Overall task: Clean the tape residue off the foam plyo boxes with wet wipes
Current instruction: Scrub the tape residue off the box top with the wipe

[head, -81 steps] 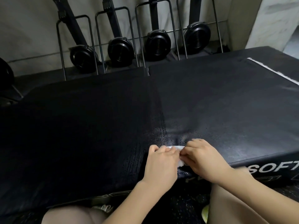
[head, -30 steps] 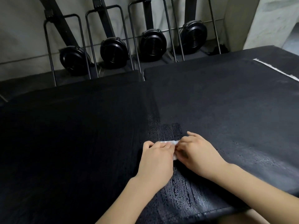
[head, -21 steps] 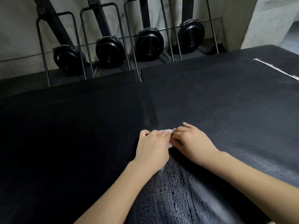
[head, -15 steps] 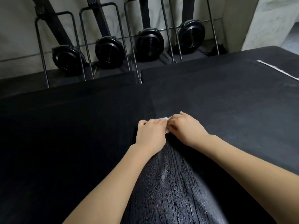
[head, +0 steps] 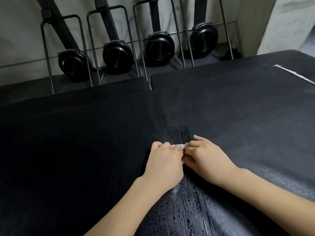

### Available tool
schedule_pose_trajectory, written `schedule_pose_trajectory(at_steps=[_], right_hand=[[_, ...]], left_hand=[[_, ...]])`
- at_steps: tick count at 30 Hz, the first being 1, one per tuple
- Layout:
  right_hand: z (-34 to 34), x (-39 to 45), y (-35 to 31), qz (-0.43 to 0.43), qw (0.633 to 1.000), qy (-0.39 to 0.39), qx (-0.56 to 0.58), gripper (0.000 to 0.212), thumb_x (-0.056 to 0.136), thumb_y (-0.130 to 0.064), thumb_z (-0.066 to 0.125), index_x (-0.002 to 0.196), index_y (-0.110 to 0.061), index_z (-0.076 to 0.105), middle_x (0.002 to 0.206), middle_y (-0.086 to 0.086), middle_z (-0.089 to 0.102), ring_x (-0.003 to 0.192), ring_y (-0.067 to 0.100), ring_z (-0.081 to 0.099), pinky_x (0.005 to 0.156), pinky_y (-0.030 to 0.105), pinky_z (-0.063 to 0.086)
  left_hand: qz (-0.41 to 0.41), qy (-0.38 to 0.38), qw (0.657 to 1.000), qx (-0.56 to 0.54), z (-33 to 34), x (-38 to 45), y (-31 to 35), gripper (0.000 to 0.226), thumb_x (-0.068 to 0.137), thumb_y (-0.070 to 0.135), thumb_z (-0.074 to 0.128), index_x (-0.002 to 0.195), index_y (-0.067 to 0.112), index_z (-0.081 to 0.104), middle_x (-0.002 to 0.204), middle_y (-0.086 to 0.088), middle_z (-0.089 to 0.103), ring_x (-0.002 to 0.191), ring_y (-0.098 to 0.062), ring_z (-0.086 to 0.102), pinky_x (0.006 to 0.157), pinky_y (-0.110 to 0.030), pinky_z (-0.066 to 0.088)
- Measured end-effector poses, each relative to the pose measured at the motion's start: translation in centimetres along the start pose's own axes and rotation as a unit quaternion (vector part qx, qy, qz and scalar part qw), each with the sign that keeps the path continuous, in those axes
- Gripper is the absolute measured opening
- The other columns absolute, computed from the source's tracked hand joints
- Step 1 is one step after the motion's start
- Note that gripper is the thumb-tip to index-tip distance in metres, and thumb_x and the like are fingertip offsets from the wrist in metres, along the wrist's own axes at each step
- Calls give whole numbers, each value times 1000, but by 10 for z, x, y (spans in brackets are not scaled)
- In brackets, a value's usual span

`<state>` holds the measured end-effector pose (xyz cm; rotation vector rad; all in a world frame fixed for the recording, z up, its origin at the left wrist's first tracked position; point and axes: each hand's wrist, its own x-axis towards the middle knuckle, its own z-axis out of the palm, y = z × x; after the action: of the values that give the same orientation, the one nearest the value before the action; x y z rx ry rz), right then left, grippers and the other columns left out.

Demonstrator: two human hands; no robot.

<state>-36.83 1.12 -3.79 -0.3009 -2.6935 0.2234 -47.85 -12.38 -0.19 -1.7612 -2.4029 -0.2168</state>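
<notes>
Two black foam plyo boxes lie side by side, the left box [head: 68, 142] and the right box [head: 238, 113], meeting at a seam in the middle. My left hand [head: 164, 163] and my right hand [head: 207, 159] press together on a small white wet wipe [head: 180, 146] on the right box, just right of the seam. Only a sliver of the wipe shows between my fingers. A wet streaked band [head: 190, 210] runs from the wipe toward me, and a damp patch [head: 175, 134] lies just beyond it. A white strip of tape [head: 294, 74] sits at the far right.
Several upright black rowing machines [head: 160, 46] with metal frames stand against the pale wall behind the boxes. A light pillar [head: 286, 23] rises at the back right.
Both hands pushed the wipe away from me along the seam, then drew it back a little. The wet streaks behind it grew longer.
</notes>
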Motion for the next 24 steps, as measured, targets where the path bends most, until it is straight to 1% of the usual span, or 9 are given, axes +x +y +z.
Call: schedule_pose_trajectory(at_steps=[4,7,9,13,17,19,21,23,24], right_hand=[[8,30,15,13,1000,2,-10,30,90,-36,47,77,-25,72,75,-9,61,74,11,64,111,30,37],[11,62,33,33,999,-20,-3,16,91,-27,61,82,-23,73,79,-5,61,79,17,65,111,36,40],[12,86,44,46,998,-44,-10,16,94,-25,61,87,-21,74,84,-2,63,85,20,65,114,37,36],[14,122,63,80,993,-80,-15,24,99,-23,52,94,-18,75,94,1,64,94,24,64,115,35,27],[12,127,65,85,993,-87,-8,24,97,-19,51,92,-17,74,92,2,62,92,26,63,117,38,27],[9,118,57,74,994,-79,-3,22,96,-17,52,88,-15,73,86,4,62,86,28,63,113,39,34],[5,102,47,61,995,-73,-5,22,93,-16,54,79,-13,70,80,4,61,78,29,61,97,40,46],[2,82,39,42,997,-58,-6,24,89,-18,55,69,-13,67,73,2,59,69,26,58,79,38,50],[1,73,37,30,998,-48,-3,26,88,-22,52,67,-16,66,71,-1,58,66,23,57,77,36,50]], left_hand=[[-4,-4,1000,9,4,29,-15,41,90,27,44,127,26,61,105,5,72,92,-18,62,85,-36,37],[-23,-9,1000,6,10,59,-32,42,98,27,40,138,28,50,120,7,67,103,-17,57,89,-34,31],[-36,-6,999,2,15,80,-43,43,100,27,37,142,30,45,125,9,63,107,-17,54,90,-34,30],[-58,-8,998,-18,19,114,-56,39,100,23,39,136,33,47,115,7,65,105,-18,55,85,-34,29],[-74,-12,997,-15,19,120,-54,41,96,20,42,134,35,49,107,7,66,96,-20,52,76,-33,20],[-72,-8,997,-3,15,110,-49,46,94,20,44,137,36,49,103,6,67,87,-18,46,74,-33,18],[-55,-2,998,2,12,95,-42,46,93,22,44,137,35,50,101,7,68,81,-16,41,73,-33,17],[-30,-1,1000,7,8,78,-37,44,95,26,44,138,35,50,103,8,69,83,-17,48,73,-33,19],[-20,-1,1000,10,6,70,-35,42,96,28,43,137,35,50,104,9,69,85,-17,52,74,-33,20]])
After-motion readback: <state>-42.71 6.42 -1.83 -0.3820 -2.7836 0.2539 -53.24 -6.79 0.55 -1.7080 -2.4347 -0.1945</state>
